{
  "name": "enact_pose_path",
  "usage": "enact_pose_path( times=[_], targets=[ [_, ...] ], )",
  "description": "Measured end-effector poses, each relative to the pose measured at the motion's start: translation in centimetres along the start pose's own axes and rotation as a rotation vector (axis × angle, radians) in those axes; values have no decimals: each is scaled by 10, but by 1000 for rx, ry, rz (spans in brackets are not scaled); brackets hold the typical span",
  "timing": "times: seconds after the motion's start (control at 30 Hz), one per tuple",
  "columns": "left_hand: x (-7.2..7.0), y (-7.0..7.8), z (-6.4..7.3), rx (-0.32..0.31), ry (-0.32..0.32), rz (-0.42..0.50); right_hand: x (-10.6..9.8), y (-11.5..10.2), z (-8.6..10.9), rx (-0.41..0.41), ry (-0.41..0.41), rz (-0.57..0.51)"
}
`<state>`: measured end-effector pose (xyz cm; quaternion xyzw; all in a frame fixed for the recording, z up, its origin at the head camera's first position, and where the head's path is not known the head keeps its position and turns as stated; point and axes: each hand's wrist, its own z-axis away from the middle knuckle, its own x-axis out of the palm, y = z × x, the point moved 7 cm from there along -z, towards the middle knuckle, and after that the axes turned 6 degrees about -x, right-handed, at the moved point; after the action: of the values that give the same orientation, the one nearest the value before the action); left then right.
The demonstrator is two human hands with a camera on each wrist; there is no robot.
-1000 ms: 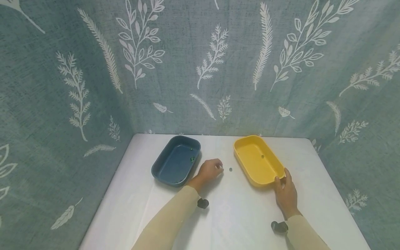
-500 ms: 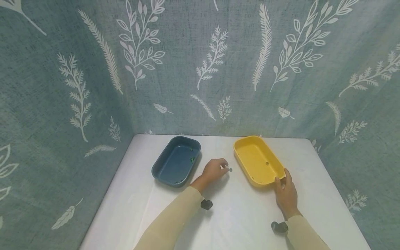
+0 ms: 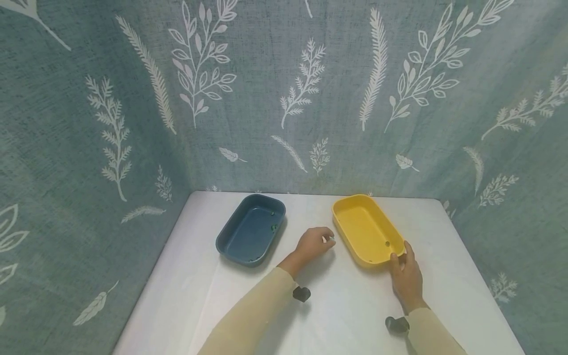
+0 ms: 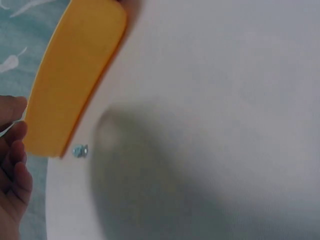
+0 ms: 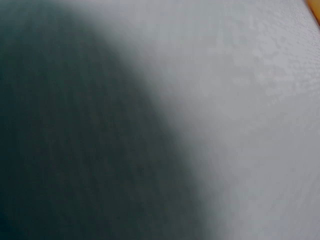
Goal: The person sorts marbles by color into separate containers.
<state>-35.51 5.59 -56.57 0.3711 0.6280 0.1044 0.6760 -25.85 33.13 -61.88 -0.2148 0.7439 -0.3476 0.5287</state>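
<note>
My left hand [image 3: 313, 243] reaches over the white table between two trays, thumb and index tips close together with a narrow light gap. In the left wrist view, a tiny silvery-teal piece [image 4: 80, 150] lies on the table close to the yellow tray [image 4: 75, 75], a little apart from the fingers [image 4: 20, 180]. That piece is hidden behind the fingers in the head view. My right hand [image 3: 407, 280] grips the near right corner of the yellow tray [image 3: 368, 224]. Inside it, a small greenish piece [image 3: 387, 243] and another tiny piece [image 3: 370, 261] are near that end.
A dark blue tray [image 3: 248, 231] stands left of my left hand, with several small green pieces [image 3: 273, 228] inside. A patterned curtain [image 3: 293, 98] encloses the back and sides of the white table [image 3: 337, 305]. The right wrist view is mostly dark blur and tabletop.
My left hand has moved right, over the tiny piece on the table. Both small pieces in the yellow tray have shifted toward its near right end. The right hand keeps its grip.
</note>
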Motion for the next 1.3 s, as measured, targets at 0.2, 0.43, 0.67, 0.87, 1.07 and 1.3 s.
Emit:
enact_pose_path(
  times=[0.2, 0.43, 0.67, 0.87, 1.07, 1.3],
  targets=[
    [4, 12, -1, -2, -23, 26, -1, -1, -1, -1, 6, 5],
    [12, 21, -3, 1, -43, 12, 0, -2, -1, 7, 0, -9],
    [20, 30, -5, 2, -59, -2, 0, -2, 0, -4, 9, -3],
    [30, 37, -4, 7, -85, -17, 0, -1, 0, 5, -3, 5],
    [34, 42, 0, 8, -107, -24, 0, -1, 1, 20, -12, -3],
    [38, 44, 4, 28, -112, -38, -1, -1, 1, 17, -13, -4]
  ],
)
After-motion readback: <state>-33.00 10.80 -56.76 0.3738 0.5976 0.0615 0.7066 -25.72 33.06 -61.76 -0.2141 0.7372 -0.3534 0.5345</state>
